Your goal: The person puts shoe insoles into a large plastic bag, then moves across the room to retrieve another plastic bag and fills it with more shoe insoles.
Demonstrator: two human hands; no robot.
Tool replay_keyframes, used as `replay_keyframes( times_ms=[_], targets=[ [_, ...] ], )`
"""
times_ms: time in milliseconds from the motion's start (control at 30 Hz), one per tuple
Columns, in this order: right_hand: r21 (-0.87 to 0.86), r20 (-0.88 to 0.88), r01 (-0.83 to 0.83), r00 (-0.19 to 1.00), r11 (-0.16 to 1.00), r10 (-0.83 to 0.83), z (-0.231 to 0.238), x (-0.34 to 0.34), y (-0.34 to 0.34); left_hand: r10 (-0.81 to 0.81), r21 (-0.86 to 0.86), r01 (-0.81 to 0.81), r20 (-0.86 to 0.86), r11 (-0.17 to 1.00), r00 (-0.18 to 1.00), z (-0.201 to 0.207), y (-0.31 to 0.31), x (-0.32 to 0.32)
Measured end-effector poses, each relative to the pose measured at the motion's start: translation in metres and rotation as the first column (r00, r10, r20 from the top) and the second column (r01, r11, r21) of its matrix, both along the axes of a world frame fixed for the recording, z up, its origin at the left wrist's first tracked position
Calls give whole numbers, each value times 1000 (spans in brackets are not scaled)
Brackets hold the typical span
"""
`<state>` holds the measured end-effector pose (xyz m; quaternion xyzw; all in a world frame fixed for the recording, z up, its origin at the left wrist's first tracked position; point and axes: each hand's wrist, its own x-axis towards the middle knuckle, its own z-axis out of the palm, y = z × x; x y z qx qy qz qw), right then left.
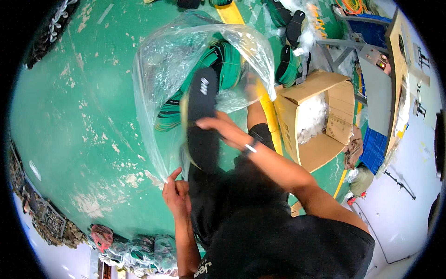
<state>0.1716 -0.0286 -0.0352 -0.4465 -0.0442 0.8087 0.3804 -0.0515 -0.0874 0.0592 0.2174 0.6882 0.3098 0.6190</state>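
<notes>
My right hand [225,129] is closed on a bundle of shoe insoles [202,95], black on top with a small white print, and slightly blurred. The bundle is upright in view, in front of the mouth of a large clear plastic bag [155,60]. Between thumb and fingers, my left hand [177,195] pinches the bag's near edge, pulling it taut toward me. Inside the bag lie more bundled insoles [228,65] with green edges, some fanned out at the left. My legs are beneath the hands, partly hidden by the held bundle.
Right of the bag stands an open cardboard box [290,122] with white material inside. Beyond it, more insole bundles [287,65] lie among white scraps. A workbench [374,88] with a control panel is at the right. Filled plastic bags [153,246] line the lower left, and the green floor [102,139] is worn.
</notes>
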Motion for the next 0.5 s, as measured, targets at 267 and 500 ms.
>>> replay_keyframes(
  times_ms=[267, 500],
  targets=[
    [118, 762, -245, 644, 962, 70, -57, 94, 18, 106, -22, -106, 26, 994, 994, 17, 14, 22],
    [456, 567, -85, 795, 886, -215, 47, 287, -2, 20, -90, -36, -175, 995, 984, 16, 32, 49]
  ],
)
